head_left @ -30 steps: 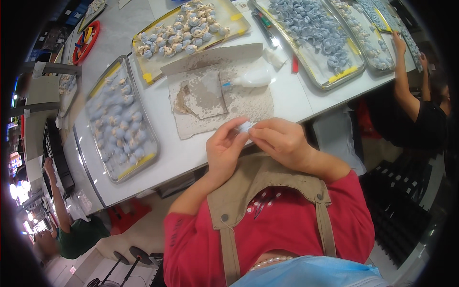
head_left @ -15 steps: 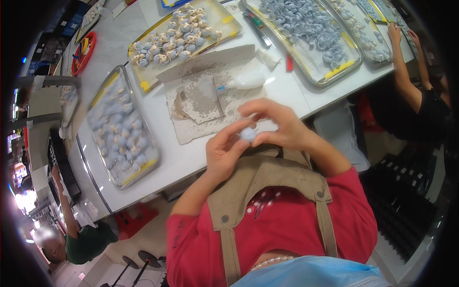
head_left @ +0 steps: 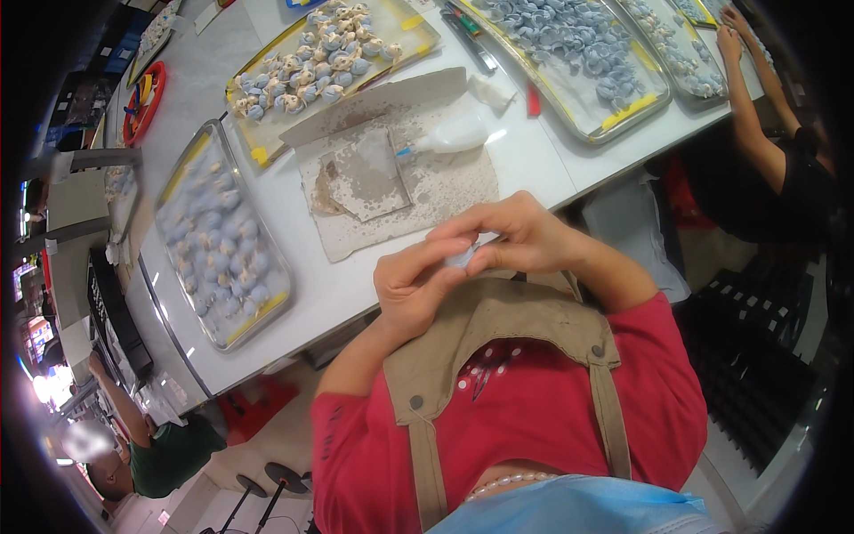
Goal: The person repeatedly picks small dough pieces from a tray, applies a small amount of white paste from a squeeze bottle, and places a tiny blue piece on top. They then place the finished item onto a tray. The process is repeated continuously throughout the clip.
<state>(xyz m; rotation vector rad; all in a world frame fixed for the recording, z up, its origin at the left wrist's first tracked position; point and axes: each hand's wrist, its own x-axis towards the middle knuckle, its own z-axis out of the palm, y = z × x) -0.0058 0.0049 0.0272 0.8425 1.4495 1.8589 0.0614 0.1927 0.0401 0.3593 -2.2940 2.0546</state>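
A small rounded blue-grey piece [head_left: 461,257] is pinched in front of my apron, mostly covered by fingers. My left hand [head_left: 411,280] is closed on it from the left, thumb and forefinger against its side. From the right, my right hand [head_left: 525,237] closes on the same piece, its fingers arched over the top and meeting the left fingertips. Just beyond my hands lies a stained cardboard sheet [head_left: 458,196] with a raised flap. A white squeeze bottle [head_left: 455,135] with a blue tip rests on that sheet.
A tray of blue-grey and cream pieces [head_left: 283,283] stands at left, and a similar tray [head_left: 411,55] behind the cardboard. Blue-grey shells fill the tray [head_left: 569,105] at far right. Crumpled tissue [head_left: 491,92] and a red strip [head_left: 533,100] lie nearby. Co-workers' arms [head_left: 749,133] reach in at right and left.
My right fingers have come down and closed over the piece, hiding more of it. My hands are nearer together. The whole view has shifted slightly.
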